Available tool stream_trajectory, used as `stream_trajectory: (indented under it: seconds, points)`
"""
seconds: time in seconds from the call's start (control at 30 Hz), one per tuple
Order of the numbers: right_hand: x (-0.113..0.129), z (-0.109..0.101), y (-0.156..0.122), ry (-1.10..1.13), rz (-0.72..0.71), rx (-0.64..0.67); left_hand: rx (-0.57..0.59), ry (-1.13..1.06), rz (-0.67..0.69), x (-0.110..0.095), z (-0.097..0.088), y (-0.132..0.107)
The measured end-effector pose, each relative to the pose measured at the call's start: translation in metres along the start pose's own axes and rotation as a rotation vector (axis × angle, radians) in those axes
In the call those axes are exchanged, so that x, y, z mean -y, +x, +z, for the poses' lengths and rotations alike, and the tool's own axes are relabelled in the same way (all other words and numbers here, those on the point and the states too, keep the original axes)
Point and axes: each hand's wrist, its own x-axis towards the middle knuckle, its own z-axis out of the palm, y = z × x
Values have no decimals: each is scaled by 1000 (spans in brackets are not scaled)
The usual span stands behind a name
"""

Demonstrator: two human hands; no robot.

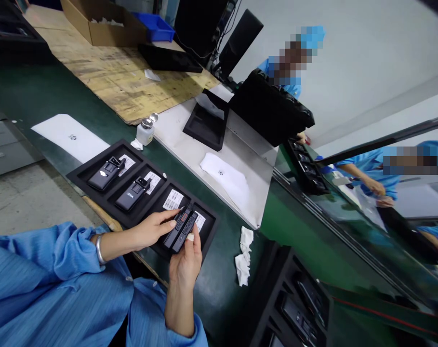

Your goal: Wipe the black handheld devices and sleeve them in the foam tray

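Observation:
Two slim black handheld devices with side buttons, one showing an orange-red patch, are held side by side above a black foam tray (130,218). My left hand (155,227) grips the left device (172,235), fingers along its upper edge. Closed around the right device (184,236) is my right hand (187,258), with a pale wrap on one fingertip. I cannot tell whether the devices touch. In the tray's other compartments lie two similar black devices with clips, one (106,173) farther left and one (132,193) nearer. Printed white labels (173,199) lie in the compartments.
A pump bottle (145,132) and a white sheet (70,137) lie beyond the tray. Crumpled tissues (243,255) and another loaded foam tray (298,299) are at right. A cardboard box (103,24) stands at the back. Co-workers in blue work across the bench.

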Motion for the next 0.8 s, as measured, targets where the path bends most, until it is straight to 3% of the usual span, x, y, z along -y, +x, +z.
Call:
stream_trajectory:
  seconds: [0.13, 0.23, 0.4, 0.57, 0.8]
  points:
    - [5, -2, 6, -38, -12, 46, 34, -43, -9, 3, -3, 8]
    - [14, -4, 18, -74, -140, 145, 86, -81, 13, 2, -10, 26]
    - [18, -19, 32, -112, -313, 283, 324, -32, 167, -3, -20, 46]
    - [9, -36, 15, -198, -305, 304, 388, 148, 238, 1, -25, 24]
    - [11, -38, -2, -272, -344, 330, 357, 383, 345, -2, -27, 5]
